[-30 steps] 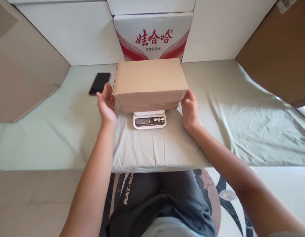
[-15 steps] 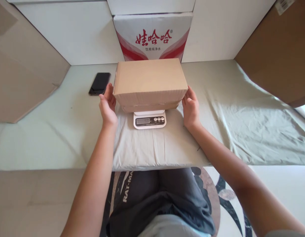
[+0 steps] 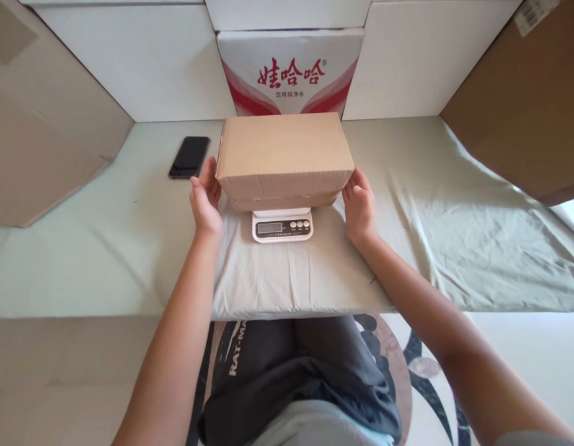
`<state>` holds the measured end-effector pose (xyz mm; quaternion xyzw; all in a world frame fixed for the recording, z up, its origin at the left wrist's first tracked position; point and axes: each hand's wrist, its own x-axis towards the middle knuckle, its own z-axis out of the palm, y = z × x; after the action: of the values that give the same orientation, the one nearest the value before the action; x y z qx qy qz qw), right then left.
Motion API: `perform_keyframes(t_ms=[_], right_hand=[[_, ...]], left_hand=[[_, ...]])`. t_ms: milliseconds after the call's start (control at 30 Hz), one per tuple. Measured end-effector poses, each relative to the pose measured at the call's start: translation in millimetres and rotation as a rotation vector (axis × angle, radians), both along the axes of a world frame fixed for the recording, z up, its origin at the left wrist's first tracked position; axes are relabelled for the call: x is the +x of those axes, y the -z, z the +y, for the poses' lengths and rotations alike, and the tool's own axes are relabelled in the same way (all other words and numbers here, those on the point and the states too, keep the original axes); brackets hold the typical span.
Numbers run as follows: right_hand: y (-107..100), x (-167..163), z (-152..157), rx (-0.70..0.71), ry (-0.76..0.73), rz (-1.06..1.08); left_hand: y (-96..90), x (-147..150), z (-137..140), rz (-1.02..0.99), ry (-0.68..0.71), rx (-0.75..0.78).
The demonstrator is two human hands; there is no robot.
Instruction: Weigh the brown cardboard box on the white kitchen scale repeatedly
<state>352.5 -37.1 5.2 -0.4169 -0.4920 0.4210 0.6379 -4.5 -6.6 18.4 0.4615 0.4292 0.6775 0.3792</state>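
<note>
Pale cloth (image 3: 105,260): cardboard box (image 3: 287,148) on scale (image 3: 282,228), long axis left-right.

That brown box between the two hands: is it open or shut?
Looks shut: the brown box shows a flat, unbroken top and no raised flaps. Its underside is hidden, so I cannot tell about that.

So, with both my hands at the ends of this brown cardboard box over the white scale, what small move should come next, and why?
I'd probably ease your left hand and right hand slightly outward, ready to steady the plain brown cardboard box: it appears to rest on the small white digital scale, overhanging both sides, and touching hands could skew the reading.
</note>
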Motion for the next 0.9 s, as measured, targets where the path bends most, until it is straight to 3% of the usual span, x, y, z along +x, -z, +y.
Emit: perform_keyframes(t_ms=[900], right_hand=[[-8, -8, -8, -0.016, -0.022, 0.060]], left_hand=[[12.0, 2, 3, 0.004, -0.002, 0.035]])
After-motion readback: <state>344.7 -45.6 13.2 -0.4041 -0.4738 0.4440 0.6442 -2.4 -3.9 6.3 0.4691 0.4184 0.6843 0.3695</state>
